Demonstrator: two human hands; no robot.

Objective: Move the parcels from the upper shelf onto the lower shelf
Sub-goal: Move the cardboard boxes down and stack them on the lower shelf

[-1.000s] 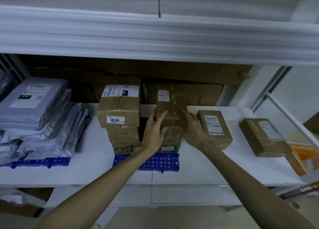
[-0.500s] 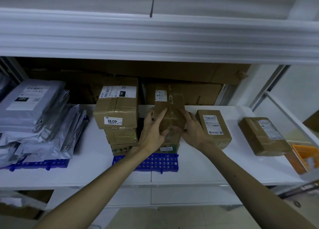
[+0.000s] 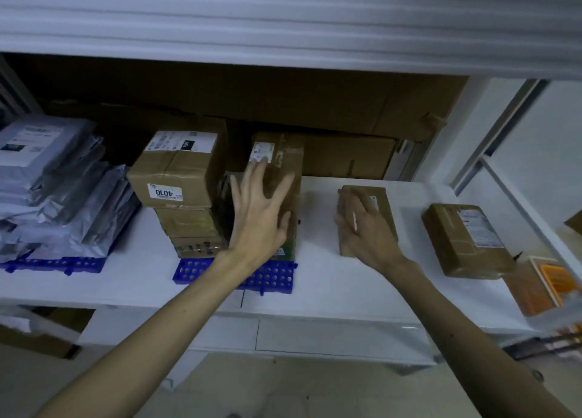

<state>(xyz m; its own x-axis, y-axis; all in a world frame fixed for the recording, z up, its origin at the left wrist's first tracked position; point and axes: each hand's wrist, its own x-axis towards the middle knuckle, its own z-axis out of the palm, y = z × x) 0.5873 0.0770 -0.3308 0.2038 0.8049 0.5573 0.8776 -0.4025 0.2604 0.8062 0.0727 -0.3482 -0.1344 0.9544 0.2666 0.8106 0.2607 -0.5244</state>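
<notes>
Head view: the left hand, fingers spread, rests flat against the tall taped parcel standing on the blue perforated mat. The right hand lies open-palmed over the small parcel on the white shelf.

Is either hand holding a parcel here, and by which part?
Nothing is gripped. The left hand lies open against the upright box; the right hand rests on top of the flat box.

Two bare forearms, no sleeves in view.
Left hand & right hand: no gloves, rings, watch; slim long fingers, nails short.
</notes>
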